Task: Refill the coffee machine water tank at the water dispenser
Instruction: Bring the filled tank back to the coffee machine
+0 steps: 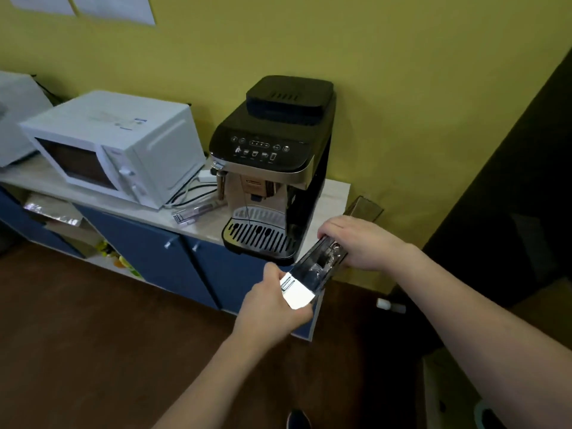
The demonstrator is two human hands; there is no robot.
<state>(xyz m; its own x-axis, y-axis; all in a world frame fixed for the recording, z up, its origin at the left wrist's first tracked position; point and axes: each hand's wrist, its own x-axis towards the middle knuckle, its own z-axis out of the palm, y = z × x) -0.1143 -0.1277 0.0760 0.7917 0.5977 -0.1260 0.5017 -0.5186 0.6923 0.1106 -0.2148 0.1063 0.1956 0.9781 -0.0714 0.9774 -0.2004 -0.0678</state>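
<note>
A black and silver coffee machine stands on the right end of a light wooden counter. The clear water tank, with a bright silver front end, is held in the air in front of the machine's right side, lying tilted. My left hand grips the silver front end. My right hand holds the tank's rear part from above. A smoky transparent lid or piece shows just behind my right hand. No water dispenser is in sight.
A white microwave sits left of the machine, with cables and a clear plastic piece between them. Blue cabinet doors are below the counter. A dark surface rises at right. Brown floor lies below.
</note>
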